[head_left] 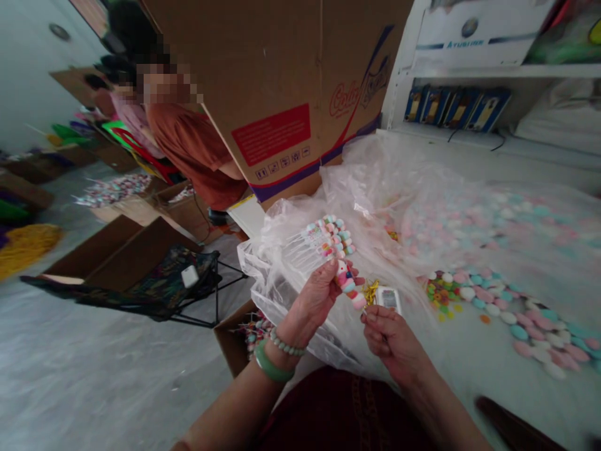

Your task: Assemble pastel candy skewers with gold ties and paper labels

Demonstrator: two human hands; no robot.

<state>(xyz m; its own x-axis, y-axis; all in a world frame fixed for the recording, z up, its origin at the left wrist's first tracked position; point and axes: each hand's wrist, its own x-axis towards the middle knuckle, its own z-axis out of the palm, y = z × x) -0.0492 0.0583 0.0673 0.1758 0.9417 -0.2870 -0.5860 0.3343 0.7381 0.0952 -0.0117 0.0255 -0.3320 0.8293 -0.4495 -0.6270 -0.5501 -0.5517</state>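
My left hand is closed on a bunch of candy skewers, pastel marshmallow pieces in clear sleeves, held upright over a crumpled clear plastic bag. One skewer points down toward my right hand, whose fingers are pinched near a gold twist tie. A green bangle and a bead bracelet sit on my left wrist.
Loose pastel candies are spread over the white table at right. A big cardboard box stands behind the bag. A small box of finished skewers sits below. Another person sits at back left among open boxes and a black folding stool.
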